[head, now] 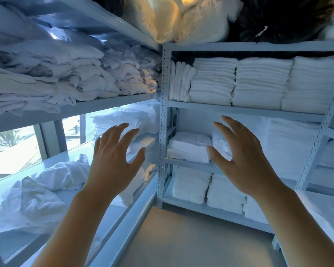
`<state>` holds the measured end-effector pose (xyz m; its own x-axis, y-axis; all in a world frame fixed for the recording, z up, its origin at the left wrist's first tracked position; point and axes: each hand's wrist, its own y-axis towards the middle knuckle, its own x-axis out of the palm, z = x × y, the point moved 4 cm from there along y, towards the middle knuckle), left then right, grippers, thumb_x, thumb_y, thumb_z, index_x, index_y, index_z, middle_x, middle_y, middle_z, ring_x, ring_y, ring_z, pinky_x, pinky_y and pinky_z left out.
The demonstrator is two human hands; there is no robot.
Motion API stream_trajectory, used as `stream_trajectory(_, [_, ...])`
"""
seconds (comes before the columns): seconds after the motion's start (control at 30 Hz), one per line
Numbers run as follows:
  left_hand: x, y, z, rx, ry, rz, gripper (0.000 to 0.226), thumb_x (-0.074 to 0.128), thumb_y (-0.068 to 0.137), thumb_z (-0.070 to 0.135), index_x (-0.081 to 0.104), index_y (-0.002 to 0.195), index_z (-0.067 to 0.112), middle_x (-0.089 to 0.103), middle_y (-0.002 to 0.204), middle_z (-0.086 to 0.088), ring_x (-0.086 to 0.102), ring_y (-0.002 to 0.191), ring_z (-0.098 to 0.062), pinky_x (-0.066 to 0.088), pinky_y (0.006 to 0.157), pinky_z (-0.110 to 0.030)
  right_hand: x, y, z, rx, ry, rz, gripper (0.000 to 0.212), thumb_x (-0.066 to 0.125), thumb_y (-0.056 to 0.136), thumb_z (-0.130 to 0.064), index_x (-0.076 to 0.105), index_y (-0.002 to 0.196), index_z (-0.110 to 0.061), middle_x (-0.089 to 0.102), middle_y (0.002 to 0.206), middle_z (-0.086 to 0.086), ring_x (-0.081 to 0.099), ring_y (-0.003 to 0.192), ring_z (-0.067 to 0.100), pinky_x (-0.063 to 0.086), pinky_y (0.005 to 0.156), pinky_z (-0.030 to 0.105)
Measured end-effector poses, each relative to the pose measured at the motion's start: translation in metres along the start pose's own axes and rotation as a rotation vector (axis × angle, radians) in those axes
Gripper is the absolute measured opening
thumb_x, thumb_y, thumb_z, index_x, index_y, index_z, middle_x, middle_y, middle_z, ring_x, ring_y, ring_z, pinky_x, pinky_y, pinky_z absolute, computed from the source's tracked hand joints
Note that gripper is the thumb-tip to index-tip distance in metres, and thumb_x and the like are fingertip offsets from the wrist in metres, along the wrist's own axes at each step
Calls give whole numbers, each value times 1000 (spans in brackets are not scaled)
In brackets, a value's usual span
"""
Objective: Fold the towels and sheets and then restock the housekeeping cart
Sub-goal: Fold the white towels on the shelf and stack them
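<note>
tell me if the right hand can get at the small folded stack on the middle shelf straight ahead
Probably yes. The right hand is open and empty, raised in front of the folded stack, which lies at the shelf's open front edge with nothing blocking it.

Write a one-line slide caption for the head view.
Left hand and right hand, open and empty, reach toward grey metal shelving stacked with folded white towels.

No legible txt, labels, nos. or signs on shelving [165, 105] or linens.
</note>
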<state>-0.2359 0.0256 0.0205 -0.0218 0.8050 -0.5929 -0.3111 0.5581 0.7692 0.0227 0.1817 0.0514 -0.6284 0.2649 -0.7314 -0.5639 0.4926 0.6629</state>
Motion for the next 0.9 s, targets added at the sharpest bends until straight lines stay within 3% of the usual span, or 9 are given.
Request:
stream_trajectory(0.37, [50,14,-32,-116,122,12,49,58,99,45,54,144,26,45,156,-1,37,146,-25,31,120,-50,78,59,37,-95,98,-57,73,30,96,-69,33,157,-30,19,169,-7,14,157,17,20,124,58])
stream_trajectory(0.53, [82,34,-29,-152,189,30,52,53,96,49,55,142,25,48,153,0,40,143,-24,29,118,-42,109,96,72,-126,159,-80,74,27,95,-71,32,158,-32,18,169,-8,14,157,17,19,124,56])
stream_trajectory(0.9, [129,62,-29,-290,345,14,52,52,96,53,53,143,29,46,154,1,39,144,-24,33,118,-50,176,160,126,-228,320,-139,74,28,95,-72,31,157,-33,18,169,-9,15,156,17,19,125,56])
